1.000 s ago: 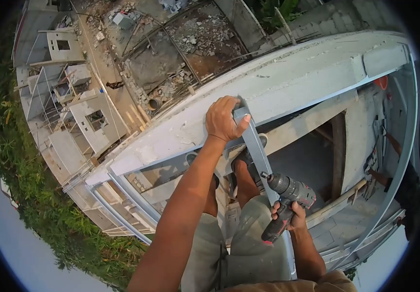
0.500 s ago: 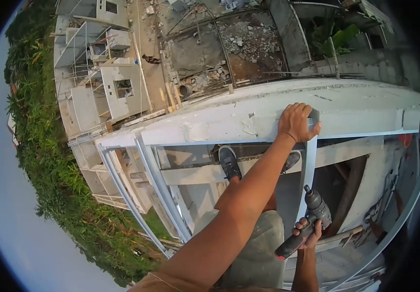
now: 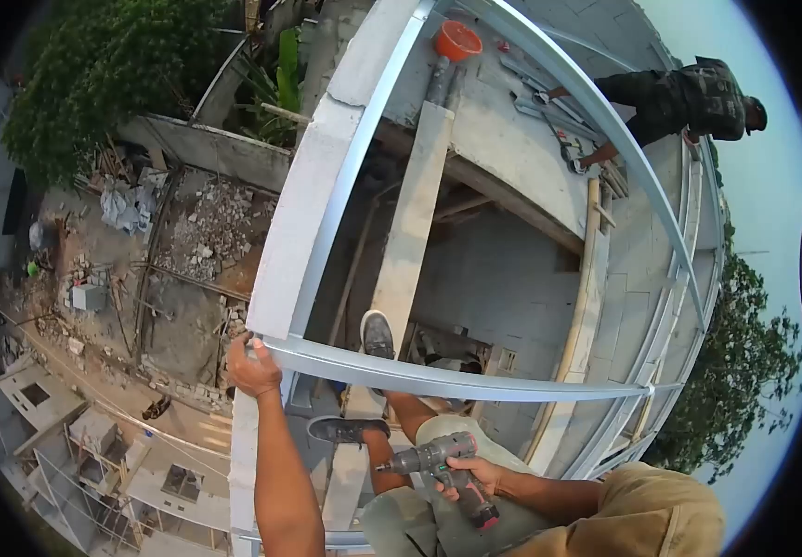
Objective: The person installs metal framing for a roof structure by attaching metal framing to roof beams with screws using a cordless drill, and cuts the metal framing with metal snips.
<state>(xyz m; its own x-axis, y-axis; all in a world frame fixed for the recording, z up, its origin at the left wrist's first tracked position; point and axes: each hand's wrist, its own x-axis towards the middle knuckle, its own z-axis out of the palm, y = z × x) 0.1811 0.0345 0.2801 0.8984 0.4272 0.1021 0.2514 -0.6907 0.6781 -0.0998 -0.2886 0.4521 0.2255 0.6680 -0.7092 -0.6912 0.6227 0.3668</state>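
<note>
My left hand (image 3: 254,368) is curled over the outer edge of the pale wall top (image 3: 294,227), its thumb and fingers closed at the end of a silvery metal channel (image 3: 419,375). That channel runs from the wall across to the framing on the right. In my right hand (image 3: 482,473) is a dark cordless drill (image 3: 425,456) with red trim, gripped by its handle above my lap. The drill's chuck points left, apart from the channel. Part of my left fingers is hidden behind the wall edge.
My shoes (image 3: 377,335) rest on narrow beams over a deep opening. A long pale beam (image 3: 416,209) spans it. Upper right, another person (image 3: 689,97) bends over a slab with tools. An orange bucket (image 3: 458,41) stands nearby. Rubble (image 3: 210,227) lies far below, outside the wall.
The view has swung to the right, bringing the other person and the bucket into sight. My left hand stays at the channel's end; the drill is still in my right hand, now pointing left.
</note>
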